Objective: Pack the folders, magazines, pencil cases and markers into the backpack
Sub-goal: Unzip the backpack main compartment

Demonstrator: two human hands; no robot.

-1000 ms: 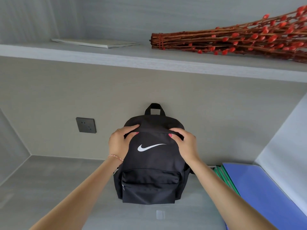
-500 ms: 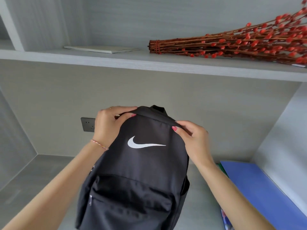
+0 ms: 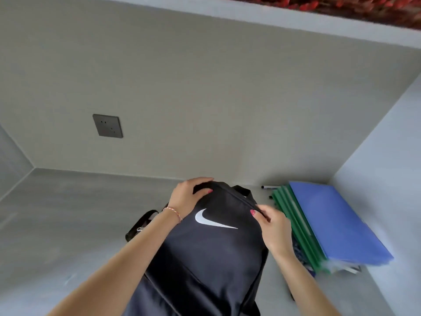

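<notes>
A black backpack (image 3: 205, 254) with a white swoosh lies tilted toward me on the grey desk, its zip shut. My left hand (image 3: 189, 196) grips its top left corner. My right hand (image 3: 272, 226) pinches the fabric at the top right edge by the zip. To the right lies a stack with a blue folder (image 3: 337, 222) on top of several green folders (image 3: 293, 224). A black marker (image 3: 270, 187) lies behind the stack near the wall; a second one is partly hidden beside the green folders.
The grey desk (image 3: 79, 224) sits in an alcove with a back wall, a dark socket plate (image 3: 107, 125) and a side wall (image 3: 387, 156) on the right. A shelf edge with red-berried twigs (image 3: 364, 8) runs overhead. Printed paper pokes out under the folder stack.
The backpack has been pulled away from the wall toward me and lowered onto the desk. The view has tipped downward, so the shelf has slid to the top edge.
</notes>
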